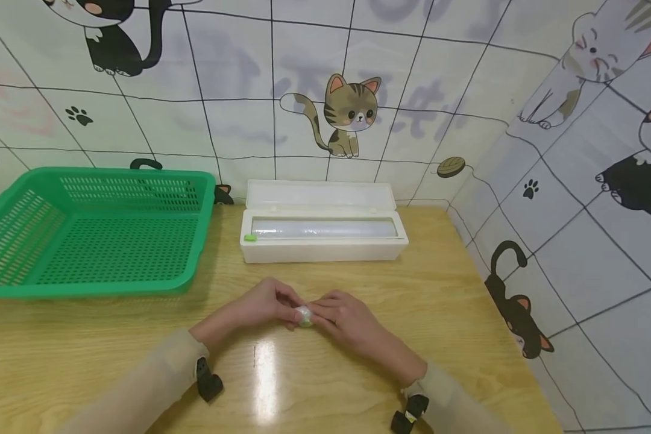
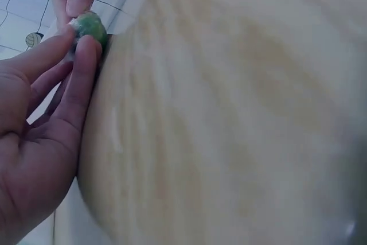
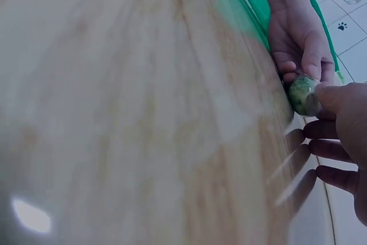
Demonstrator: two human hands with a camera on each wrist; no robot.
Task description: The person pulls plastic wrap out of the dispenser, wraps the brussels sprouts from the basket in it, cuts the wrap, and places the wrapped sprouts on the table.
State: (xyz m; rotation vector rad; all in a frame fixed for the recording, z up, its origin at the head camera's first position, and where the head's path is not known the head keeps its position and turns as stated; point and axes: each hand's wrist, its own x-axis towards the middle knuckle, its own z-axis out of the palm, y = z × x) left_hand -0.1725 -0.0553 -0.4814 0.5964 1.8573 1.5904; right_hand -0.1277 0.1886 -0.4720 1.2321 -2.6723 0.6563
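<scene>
A small round green thing (image 1: 304, 316), which looks wrapped in shiny clear film, is between both hands just above or on the table. My left hand (image 1: 266, 304) pinches it between thumb and fingers from the left. From the other side, my right hand (image 1: 352, 322) pinches it with thumb and forefinger. In the right wrist view the green thing (image 3: 303, 94) looks mottled, and the other right fingers (image 3: 335, 150) are spread beside the table. The left wrist view shows the left thumb and fingertips against the green thing (image 2: 90, 27). Fingers hide part of it.
A white cling film box (image 1: 325, 250) with its lid raised stands behind the hands, a film roll (image 1: 325, 228) inside and a green slider at its left. A green plastic basket (image 1: 195, 265) is at the left. A cat-patterned sheet (image 1: 239, 132) lines the back and right.
</scene>
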